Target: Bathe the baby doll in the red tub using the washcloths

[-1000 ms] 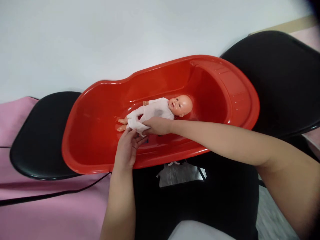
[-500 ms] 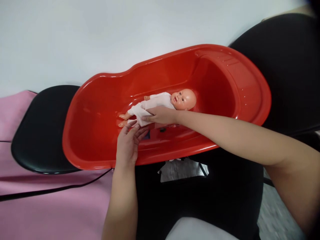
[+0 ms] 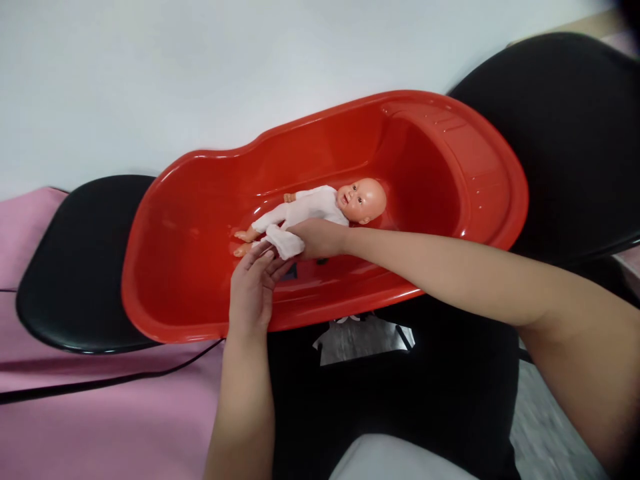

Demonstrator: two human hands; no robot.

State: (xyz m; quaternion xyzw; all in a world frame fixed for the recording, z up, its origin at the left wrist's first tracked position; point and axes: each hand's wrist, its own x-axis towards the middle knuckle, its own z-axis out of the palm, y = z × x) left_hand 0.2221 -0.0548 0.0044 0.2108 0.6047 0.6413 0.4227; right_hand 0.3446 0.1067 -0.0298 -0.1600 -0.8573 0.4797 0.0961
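A small baby doll (image 3: 320, 208) in white clothing lies on its back inside a red plastic baby tub (image 3: 190, 280), head toward the right. My right hand (image 3: 315, 238) reaches over the tub's near rim and grips the white cloth at the doll's near leg. My left hand (image 3: 254, 293) rests on the near wall of the tub, fingers stretched toward the doll's feet and just touching the cloth.
The tub rests across two black chair seats, one at the left (image 3: 75, 267) and one at the right (image 3: 575, 133). A pink cloth (image 3: 100, 427) with a black cable (image 3: 100, 381) across it lies lower left. A white wall is behind.
The doll's near leg cloth has been pulled down toward me by my right hand. My left hand has stayed at the doll's feet. The view shifted slightly.
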